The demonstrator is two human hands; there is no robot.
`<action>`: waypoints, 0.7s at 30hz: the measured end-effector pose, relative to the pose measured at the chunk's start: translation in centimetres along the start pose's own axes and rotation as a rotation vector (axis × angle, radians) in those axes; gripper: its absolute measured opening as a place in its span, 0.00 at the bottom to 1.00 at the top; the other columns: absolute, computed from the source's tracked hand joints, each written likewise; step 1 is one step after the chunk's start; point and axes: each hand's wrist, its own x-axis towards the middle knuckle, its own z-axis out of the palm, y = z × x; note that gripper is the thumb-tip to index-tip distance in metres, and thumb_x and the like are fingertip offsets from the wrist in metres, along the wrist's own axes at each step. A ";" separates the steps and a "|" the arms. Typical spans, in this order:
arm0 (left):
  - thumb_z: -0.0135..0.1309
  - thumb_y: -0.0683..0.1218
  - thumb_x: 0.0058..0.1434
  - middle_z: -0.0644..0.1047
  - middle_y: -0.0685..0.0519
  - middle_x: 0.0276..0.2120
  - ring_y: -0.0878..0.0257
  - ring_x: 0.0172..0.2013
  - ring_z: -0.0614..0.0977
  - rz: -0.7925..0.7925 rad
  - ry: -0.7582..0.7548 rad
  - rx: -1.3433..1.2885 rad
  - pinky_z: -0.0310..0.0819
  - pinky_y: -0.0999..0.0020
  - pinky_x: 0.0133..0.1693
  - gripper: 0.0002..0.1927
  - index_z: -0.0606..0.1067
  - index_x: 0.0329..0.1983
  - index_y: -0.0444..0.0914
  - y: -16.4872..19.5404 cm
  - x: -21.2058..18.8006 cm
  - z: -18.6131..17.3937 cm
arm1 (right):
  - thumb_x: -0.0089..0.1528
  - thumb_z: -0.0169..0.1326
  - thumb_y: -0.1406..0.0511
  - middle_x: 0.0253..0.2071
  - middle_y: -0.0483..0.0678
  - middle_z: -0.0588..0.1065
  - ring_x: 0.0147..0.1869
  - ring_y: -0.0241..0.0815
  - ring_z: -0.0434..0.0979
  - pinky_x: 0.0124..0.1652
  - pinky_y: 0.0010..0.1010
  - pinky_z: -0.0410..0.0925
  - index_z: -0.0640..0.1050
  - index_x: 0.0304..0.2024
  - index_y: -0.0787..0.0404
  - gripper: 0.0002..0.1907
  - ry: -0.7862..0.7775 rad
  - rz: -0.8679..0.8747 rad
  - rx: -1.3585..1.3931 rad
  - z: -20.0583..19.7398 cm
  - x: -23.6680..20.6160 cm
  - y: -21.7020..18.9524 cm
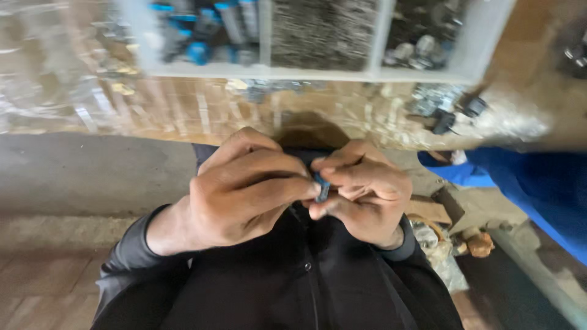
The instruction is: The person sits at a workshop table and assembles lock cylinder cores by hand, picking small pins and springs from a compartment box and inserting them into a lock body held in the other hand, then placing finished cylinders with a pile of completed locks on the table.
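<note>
L hand (244, 192): fingers curled, thumb + forefinger pinching small blue part (321, 188) from its left side.
R hand (361, 192): fingers clenched round same part from the right.
Part loc.: between both sets of fingertips, held close to chest, above black shirt (293, 275).
Progress: part picked + in hand; looks mid-fit, not set down. Detail too blurred to tell.
Bench (202, 110): white divided tray (318, 73) w/ sorted blue + metal pcs, well apart from hands.
Blue sleeve (538, 183): another person's, at right.

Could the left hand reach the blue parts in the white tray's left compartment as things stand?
Probably yes, but not at once: the left hand and right hand both pinch a small blue part. Nothing blocks the way to the blue parts in the white tray.
</note>
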 end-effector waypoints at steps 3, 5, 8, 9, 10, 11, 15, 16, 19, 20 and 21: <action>0.70 0.33 0.48 0.80 0.54 0.38 0.58 0.36 0.79 -0.052 0.103 -0.064 0.75 0.65 0.37 0.17 0.80 0.40 0.38 0.0 -0.5 -1.9 | 0.64 0.66 0.75 0.55 0.59 0.73 0.54 0.43 0.81 0.49 0.28 0.81 0.77 0.56 0.69 0.19 -0.063 0.037 0.077 2.0 1.0 1.0; 0.70 0.32 0.47 0.79 0.54 0.37 0.58 0.35 0.78 -0.050 0.147 0.001 0.73 0.65 0.36 0.18 0.81 0.40 0.39 -0.1 -0.7 -2.9 | 0.64 0.64 0.75 0.56 0.58 0.73 0.53 0.42 0.83 0.48 0.28 0.83 0.78 0.55 0.70 0.17 -0.060 0.081 0.084 2.8 1.7 1.3; 0.70 0.33 0.55 0.77 0.55 0.41 0.58 0.40 0.77 0.015 0.057 0.027 0.76 0.65 0.42 0.18 0.81 0.47 0.38 -0.7 -1.4 -4.5 | 0.62 0.65 0.74 0.56 0.58 0.74 0.48 0.37 0.86 0.42 0.22 0.84 0.78 0.54 0.69 0.18 -0.104 0.090 -0.131 3.6 2.4 1.3; 0.70 0.33 0.51 0.78 0.54 0.39 0.57 0.38 0.78 0.021 0.035 0.003 0.76 0.64 0.40 0.18 0.81 0.44 0.37 -1.0 -1.8 -5.0 | 0.63 0.65 0.74 0.55 0.58 0.74 0.49 0.38 0.84 0.44 0.23 0.83 0.78 0.54 0.69 0.18 -0.119 0.087 -0.133 4.0 2.6 1.3; 0.69 0.33 0.48 0.78 0.53 0.37 0.56 0.37 0.78 0.025 0.017 -0.014 0.76 0.64 0.38 0.18 0.81 0.41 0.36 -1.3 -2.2 -5.7 | 0.63 0.66 0.74 0.54 0.57 0.74 0.51 0.39 0.82 0.46 0.24 0.82 0.78 0.55 0.69 0.18 -0.141 0.082 -0.131 4.4 2.7 1.3; 0.68 0.33 0.44 0.78 0.53 0.35 0.55 0.35 0.78 0.029 -0.001 -0.026 0.76 0.63 0.37 0.18 0.81 0.39 0.35 -1.5 -2.7 -6.4 | 0.63 0.66 0.74 0.54 0.57 0.74 0.52 0.40 0.80 0.48 0.24 0.81 0.78 0.55 0.70 0.18 -0.167 0.075 -0.126 4.8 2.9 1.4; 0.68 0.36 0.45 0.77 0.52 0.36 0.55 0.36 0.78 0.134 -0.026 0.086 0.76 0.63 0.37 0.19 0.81 0.42 0.34 -1.8 -4.2 -8.5 | 0.61 0.66 0.72 0.54 0.58 0.74 0.51 0.42 0.82 0.47 0.27 0.83 0.79 0.53 0.71 0.18 -0.199 0.154 -0.054 6.3 3.7 2.0; 0.67 0.35 0.44 0.78 0.52 0.36 0.55 0.35 0.77 0.121 -0.011 0.045 0.76 0.64 0.37 0.19 0.81 0.42 0.34 -1.7 -4.2 -8.7 | 0.61 0.67 0.73 0.54 0.58 0.75 0.51 0.42 0.81 0.47 0.26 0.81 0.79 0.53 0.71 0.19 -0.210 0.148 -0.038 6.7 3.9 2.1; 0.68 0.33 0.47 0.78 0.55 0.35 0.59 0.34 0.77 -0.023 0.146 -0.037 0.74 0.67 0.36 0.16 0.82 0.40 0.36 -1.1 -3.2 -8.8 | 0.60 0.69 0.72 0.51 0.56 0.76 0.50 0.41 0.81 0.48 0.25 0.79 0.79 0.52 0.69 0.19 -0.219 0.083 -0.064 7.3 4.6 2.4; 0.69 0.33 0.48 0.78 0.56 0.34 0.61 0.34 0.77 -0.089 0.213 -0.068 0.74 0.69 0.35 0.15 0.82 0.39 0.37 -0.8 -2.6 -8.8 | 0.59 0.69 0.72 0.50 0.55 0.76 0.50 0.41 0.81 0.48 0.24 0.79 0.80 0.52 0.69 0.19 -0.209 0.057 -0.091 7.5 4.7 2.4; 0.69 0.33 0.49 0.78 0.55 0.36 0.60 0.35 0.77 -0.042 0.209 0.006 0.74 0.68 0.37 0.15 0.82 0.41 0.35 -0.6 -2.0 -8.9 | 0.59 0.69 0.71 0.50 0.55 0.76 0.50 0.40 0.81 0.48 0.24 0.79 0.80 0.51 0.68 0.19 -0.213 0.055 -0.121 7.6 4.9 2.3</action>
